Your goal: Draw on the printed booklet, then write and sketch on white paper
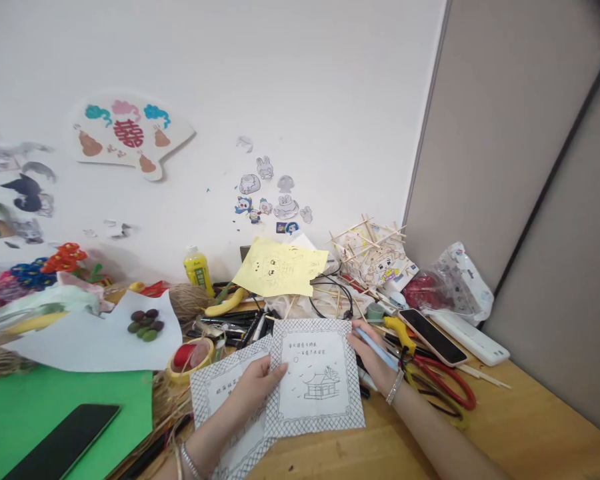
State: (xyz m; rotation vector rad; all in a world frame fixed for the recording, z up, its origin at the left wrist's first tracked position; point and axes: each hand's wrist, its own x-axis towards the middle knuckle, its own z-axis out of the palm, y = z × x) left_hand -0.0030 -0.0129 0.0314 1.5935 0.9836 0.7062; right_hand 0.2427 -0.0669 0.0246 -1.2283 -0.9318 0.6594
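My left hand (253, 387) rests with fingers laid flat on two white paper sheets, pinning them to the wooden table (530, 427). The right sheet (320, 380) has a hatched border, some writing and a small house drawing. The left sheet (215, 390) lies partly under it. My right hand (373, 353) sits at the right edge of the house sheet, fingers closed round a light blue pen (380, 347). A bracelet shows on each wrist.
Scissors with red and yellow handles (440, 380), a phone (430, 333) and a white power strip (473, 337) lie to the right. Green paper (40, 407) with a black phone (65, 440) sits left. Tape roll (193, 360), pens, twine, a yellow bottle (197, 267), and a stick frame (373, 257) crowd the back.
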